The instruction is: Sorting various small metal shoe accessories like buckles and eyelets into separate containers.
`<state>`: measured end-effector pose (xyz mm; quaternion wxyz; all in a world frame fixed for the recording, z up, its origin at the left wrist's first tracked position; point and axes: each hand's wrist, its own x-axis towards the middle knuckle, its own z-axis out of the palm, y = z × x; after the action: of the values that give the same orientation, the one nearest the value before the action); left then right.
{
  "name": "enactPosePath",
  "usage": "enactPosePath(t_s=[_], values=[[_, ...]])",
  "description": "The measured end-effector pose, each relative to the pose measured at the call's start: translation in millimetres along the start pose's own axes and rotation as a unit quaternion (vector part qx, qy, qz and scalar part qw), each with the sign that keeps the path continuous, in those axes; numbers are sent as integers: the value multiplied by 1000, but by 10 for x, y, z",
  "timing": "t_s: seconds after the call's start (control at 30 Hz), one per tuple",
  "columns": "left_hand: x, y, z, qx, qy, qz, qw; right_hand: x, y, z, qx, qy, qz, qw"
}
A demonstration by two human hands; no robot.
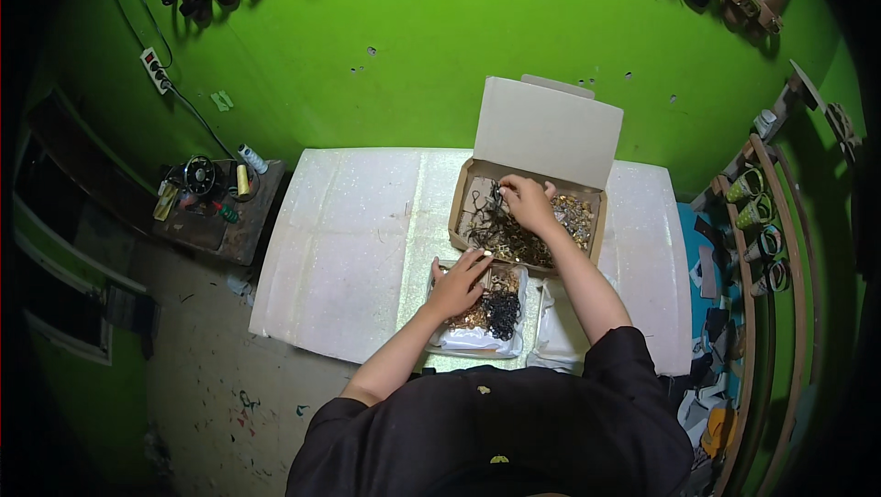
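An open cardboard box (551,121) stands on the table with its lid raised at the back. Inside lie many small metal pieces (574,220), gold, silver and dark, that look like shoe buckles. My right hand (530,205) reaches into this box, its fingers pinched at a small dark buckle-like piece (501,192) among a tangle of dark ones. Nearer to me is a smaller tray (521,313), lined with white plastic and divided into sections of gold, copper and black pieces (504,312). Over its left side rests my left hand (459,288), fingers spread, fingertips near the box's front edge.
The table (340,240) has a pale, glittery cover. A white packet (560,327) lies right of the tray. At left stands a small dark table with a sewing machine (199,176) and thread spools (251,159). A wooden rack (771,222) of sandals is at right; more footwear hangs on the green wall.
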<state>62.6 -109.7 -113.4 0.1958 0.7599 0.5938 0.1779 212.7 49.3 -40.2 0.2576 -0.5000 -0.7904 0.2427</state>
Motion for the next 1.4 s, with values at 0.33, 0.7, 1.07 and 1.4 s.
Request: enactPosePath(t_s=[0.33, 0.7, 1.07, 1.4], values=[[232, -49, -201, -97, 31, -31, 994, -91, -461, -645, 40, 87, -53, 994], [748, 41, -424, -166, 204, -12, 965, -87, -252, -570, -32, 94, 11, 995], [768, 450, -673, -389, 86, 85, 913, -527, -235, -707, 134, 7, -14, 991], [214, 550, -780, -488, 33, 27, 872, -1126, -474, -539, 313, -47, -17, 948]])
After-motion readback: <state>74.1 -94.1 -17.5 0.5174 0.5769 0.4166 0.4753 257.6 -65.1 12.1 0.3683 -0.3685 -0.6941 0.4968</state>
